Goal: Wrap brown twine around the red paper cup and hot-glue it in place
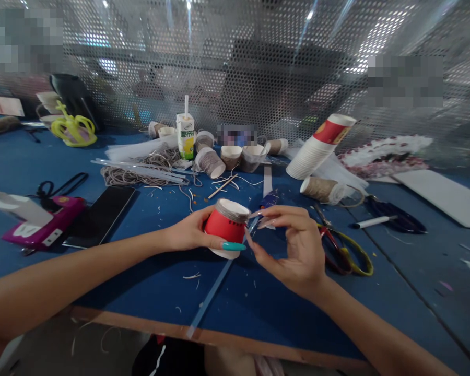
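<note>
My left hand [190, 235] is wrapped round a red paper cup [224, 227], held on its side above the blue table [258, 303]. Twine is wound round the cup's upper end. My right hand [293, 248] is just to the right of the cup, its fingers curled with the tips pressed near the twine band; what they pinch, if anything, is too small to tell. A long clear glue stick [213, 290] lies on the table under both hands.
Scissors [342, 250] lie right of my right hand. A stack of paper cups [317, 149], twine-wrapped cups [211, 162], a twine bundle [141, 169], a drink carton [185, 136], a phone [102, 214] and a pink box [43, 227] surround the spot. A perforated screen stands behind.
</note>
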`<state>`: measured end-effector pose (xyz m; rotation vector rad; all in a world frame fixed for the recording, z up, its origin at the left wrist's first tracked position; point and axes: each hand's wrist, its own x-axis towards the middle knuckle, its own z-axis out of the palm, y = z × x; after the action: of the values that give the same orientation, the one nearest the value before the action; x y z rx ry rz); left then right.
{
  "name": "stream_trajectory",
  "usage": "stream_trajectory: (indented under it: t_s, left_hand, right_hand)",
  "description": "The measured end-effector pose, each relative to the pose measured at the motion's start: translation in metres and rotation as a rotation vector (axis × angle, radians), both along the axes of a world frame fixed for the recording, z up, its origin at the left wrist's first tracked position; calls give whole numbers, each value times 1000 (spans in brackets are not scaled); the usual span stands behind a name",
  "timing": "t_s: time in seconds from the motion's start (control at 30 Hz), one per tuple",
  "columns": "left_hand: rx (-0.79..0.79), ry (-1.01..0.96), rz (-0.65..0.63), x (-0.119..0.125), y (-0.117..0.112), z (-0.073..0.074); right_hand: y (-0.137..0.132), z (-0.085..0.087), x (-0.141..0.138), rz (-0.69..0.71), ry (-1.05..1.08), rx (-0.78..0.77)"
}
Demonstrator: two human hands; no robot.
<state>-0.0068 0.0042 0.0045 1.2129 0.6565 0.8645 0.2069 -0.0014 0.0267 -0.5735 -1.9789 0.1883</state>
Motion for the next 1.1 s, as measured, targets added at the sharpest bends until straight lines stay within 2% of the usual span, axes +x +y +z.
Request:
stream_trajectory:
  t_s: [0.37,0.53,0.67,0.73,0.87,0.97,1.1]
  left_hand:
    - [-3,-13,-6,0,0,0]
    - [-35,-5,12,0,0,0]
    - [-72,-40,6,-1,-1,1]
    - [-103,-39,17,-2,-1,1]
    - [-176,-109,99,-5,3,-1]
    - [-217,-199,121,-6,6,-3]
    - [-256,-243,117,-6,9,-3]
  right_hand:
    - [-1,1,0,-22,13,-2]
    - [2,2,1,-29,91,-82]
    - [15,3,5,-82,192,-130]
    - [26,3,10,-134,306,-217]
    - [51,3,25,-172,594,-562]
    - [59,6,33,-9,635,-765]
    - [51,13,27,116,570,-845]
